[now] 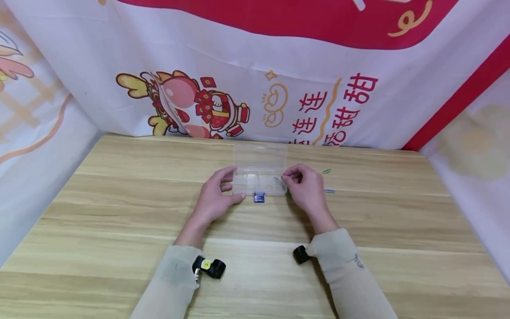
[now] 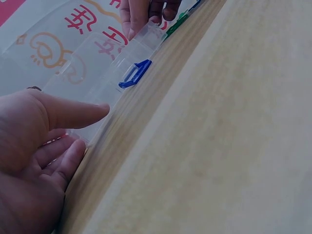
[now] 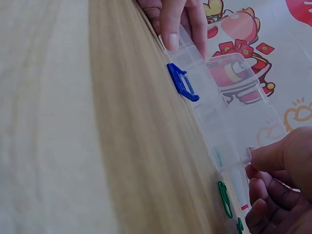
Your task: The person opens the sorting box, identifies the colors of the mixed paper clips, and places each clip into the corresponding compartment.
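Observation:
A clear plastic box [image 1: 259,191] with inner compartments stands on the table, its lid [image 1: 260,157] raised at the back. A blue latch [image 1: 259,197] juts from the middle of its front edge. My left hand [image 1: 215,192] grips the left end, thumb [image 2: 92,113] at the front corner and fingers round the side. At the right end, thumb and forefinger of my right hand [image 1: 304,186] pinch the wall, the other fingers curled beneath in the right wrist view. Close to those fingertips, a small green paper clip [image 1: 276,179] shows inside the box.
Right of the right hand, a green paper clip [image 1: 326,171] and a blue paper clip [image 1: 329,191] lie on the wooden table [image 1: 131,199]. Directly behind the raised lid hangs a printed cloth [image 1: 191,53], with more cloth along both sides.

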### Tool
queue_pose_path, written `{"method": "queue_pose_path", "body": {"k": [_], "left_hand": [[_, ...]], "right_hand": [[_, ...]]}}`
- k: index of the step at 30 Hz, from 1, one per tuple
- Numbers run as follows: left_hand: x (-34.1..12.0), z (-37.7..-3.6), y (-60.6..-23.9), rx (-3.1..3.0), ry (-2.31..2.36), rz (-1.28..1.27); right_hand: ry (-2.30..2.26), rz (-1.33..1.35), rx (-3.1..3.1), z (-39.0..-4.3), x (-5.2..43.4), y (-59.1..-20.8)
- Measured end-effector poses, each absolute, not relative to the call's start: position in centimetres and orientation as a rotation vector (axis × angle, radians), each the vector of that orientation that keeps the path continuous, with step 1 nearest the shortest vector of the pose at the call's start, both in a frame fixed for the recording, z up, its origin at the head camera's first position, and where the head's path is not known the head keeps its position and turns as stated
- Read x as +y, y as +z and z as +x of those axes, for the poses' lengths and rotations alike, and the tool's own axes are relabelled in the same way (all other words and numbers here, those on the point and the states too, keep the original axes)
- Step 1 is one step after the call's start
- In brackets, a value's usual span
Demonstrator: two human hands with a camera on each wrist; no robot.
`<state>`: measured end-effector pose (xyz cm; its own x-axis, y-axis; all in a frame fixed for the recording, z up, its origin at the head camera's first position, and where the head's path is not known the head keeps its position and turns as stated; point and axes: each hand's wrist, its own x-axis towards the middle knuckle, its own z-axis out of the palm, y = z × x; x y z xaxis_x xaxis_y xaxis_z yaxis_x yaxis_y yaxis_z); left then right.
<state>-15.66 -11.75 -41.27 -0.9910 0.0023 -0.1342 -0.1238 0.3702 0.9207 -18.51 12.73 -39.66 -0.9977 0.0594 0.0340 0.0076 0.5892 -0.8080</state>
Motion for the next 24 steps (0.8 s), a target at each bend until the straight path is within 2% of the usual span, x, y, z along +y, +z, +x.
{"method": "queue_pose_path", "body": {"k": [24], "left_hand": [[-13.0, -16.3, -41.2, 2.504, 1.675, -0.111]], "right_hand": [[1.422, -0.031, -2.753, -18.0, 11.9, -39.8]]}}
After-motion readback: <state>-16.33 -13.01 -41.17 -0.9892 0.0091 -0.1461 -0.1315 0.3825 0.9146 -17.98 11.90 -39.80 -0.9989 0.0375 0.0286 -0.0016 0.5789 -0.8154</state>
